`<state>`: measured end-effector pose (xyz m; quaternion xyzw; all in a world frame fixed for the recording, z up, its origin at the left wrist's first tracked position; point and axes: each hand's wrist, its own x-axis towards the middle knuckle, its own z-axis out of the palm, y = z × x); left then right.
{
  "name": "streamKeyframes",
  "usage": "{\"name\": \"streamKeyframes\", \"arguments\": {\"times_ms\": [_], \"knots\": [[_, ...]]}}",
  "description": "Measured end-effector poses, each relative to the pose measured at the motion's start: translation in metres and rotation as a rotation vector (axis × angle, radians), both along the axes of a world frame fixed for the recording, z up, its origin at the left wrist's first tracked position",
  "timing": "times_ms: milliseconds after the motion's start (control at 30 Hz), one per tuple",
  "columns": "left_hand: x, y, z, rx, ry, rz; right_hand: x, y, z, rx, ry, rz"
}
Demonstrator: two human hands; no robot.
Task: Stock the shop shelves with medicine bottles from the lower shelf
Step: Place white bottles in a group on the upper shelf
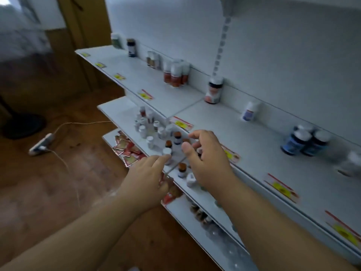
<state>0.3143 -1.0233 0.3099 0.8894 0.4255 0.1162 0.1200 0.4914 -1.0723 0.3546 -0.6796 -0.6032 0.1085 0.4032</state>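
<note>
Both of your hands reach down over the lower white metal shelf [121, 112], where the loose stock sits. Your left hand [145, 178] stretches its fingers forward, straight and apart, the fingertips touching or just short of a small white-capped bottle [167, 153]; it grips nothing yet. Your right hand [206, 160] hovers just to the right with fingers loosely curled and spread over the brown-capped small bottles [177, 138]; I cannot tell whether it pinches one beneath the palm, since the palm hides what lies under it.

The cluster of small white and brown-capped medicine bottles [150, 130] stands crowded near the front edge of that lower shelf, probably left there as a staging pile within easy reach. Above it, the wide white upper shelf [254, 153] holds only sparse groups pushed to the far back wall: red-labelled white bottles [175, 74] at the left, one large dark-capped bottle [214, 89] in the middle, blue-labelled dark bottles [304, 141] to the right. Its bare near half suggests where you are meant to set things, behind the yellow-and-red price tags [181, 123].

Red foil sachets [127, 150] lie on a still lower shelf, near left.
</note>
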Motion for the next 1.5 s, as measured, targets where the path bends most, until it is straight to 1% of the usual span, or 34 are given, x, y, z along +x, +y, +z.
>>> {"name": "streamKeyframes", "arguments": {"times_ms": [100, 233, 367, 433, 500, 667, 800, 900, 967, 1167, 1233, 1300, 1400, 1500], "knots": [[-0.057, 0.056, 0.011, -0.012, 0.065, 0.037, -0.055, 0.062, -0.003, -0.034, 0.048, 0.054], [-0.103, 0.126, 0.024, 0.004, 0.045, 0.074, -0.101, 0.137, -0.001, -0.083, 0.044, 0.095], [-0.114, 0.2, 0.01, -0.029, 0.033, 0.112, -0.114, 0.209, -0.007, -0.143, 0.038, 0.115], [-0.115, 0.239, -0.002, -0.057, 0.024, 0.134, -0.116, 0.247, -0.017, -0.164, 0.066, 0.11], [-0.117, 0.278, -0.013, -0.07, 0.054, 0.134, -0.118, 0.289, -0.029, -0.189, 0.105, 0.117], [-0.14, 0.377, -0.014, -0.128, 0.133, 0.174, -0.136, 0.395, -0.045, -0.215, 0.102, 0.166], [-0.167, 0.451, -0.018, -0.147, 0.154, 0.144, -0.161, 0.466, -0.056, -0.274, 0.091, 0.143], [-0.18, 0.513, -0.031, -0.159, 0.131, 0.104, -0.182, 0.515, -0.072, -0.324, 0.1, 0.083], [-0.19, 0.56, -0.045, -0.182, 0.121, 0.041, -0.199, 0.55, -0.086, -0.334, 0.115, 0.007], [-0.215, 0.701, -0.09, -0.258, 0.154, -0.225, -0.251, 0.648, -0.131, -0.385, 0.191, -0.353], [-0.217, 0.736, -0.103, -0.283, 0.143, -0.283, -0.261, 0.671, -0.145, -0.408, 0.219, -0.458], [-0.218, 0.759, -0.116, -0.308, 0.124, -0.299, -0.269, 0.684, -0.158, -0.442, 0.227, -0.521], [-0.21, 0.793, -0.157, -0.39, 0.055, -0.292, -0.27, 0.708, -0.192, -0.52, 0.218, -0.577], [-0.194, 0.819, -0.224, -0.41, -0.015, -0.282, -0.256, 0.737, -0.249, -0.545, 0.109, -0.581]]}}
